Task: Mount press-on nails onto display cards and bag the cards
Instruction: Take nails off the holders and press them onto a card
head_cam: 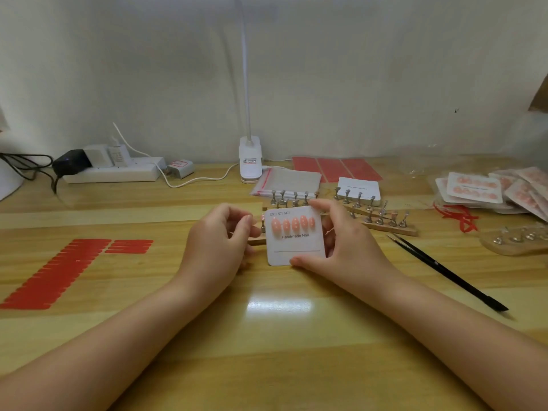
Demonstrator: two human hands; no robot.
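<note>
A white display card (296,247) printed "Handmade Nail" stands tilted at the table's middle, with a row of several pink dotted press-on nails (292,224) along its upper half. My right hand (344,238) grips the card, thumb at the lower edge and fingers at the top right corner. My left hand (221,237) hovers just left of the card with fingers curled; whether it pinches something is unclear. Behind the card lie wooden strips with metal nail stands (376,216), a stack of blank cards (358,188) and clear bags (289,179).
Red adhesive strips (59,271) cover the table at the left. A black tweezer tool (447,274) lies at the right. Bagged finished cards (489,188) are piled at the far right. A clip lamp (250,158), power strip (112,170) and red sheets (335,169) line the back.
</note>
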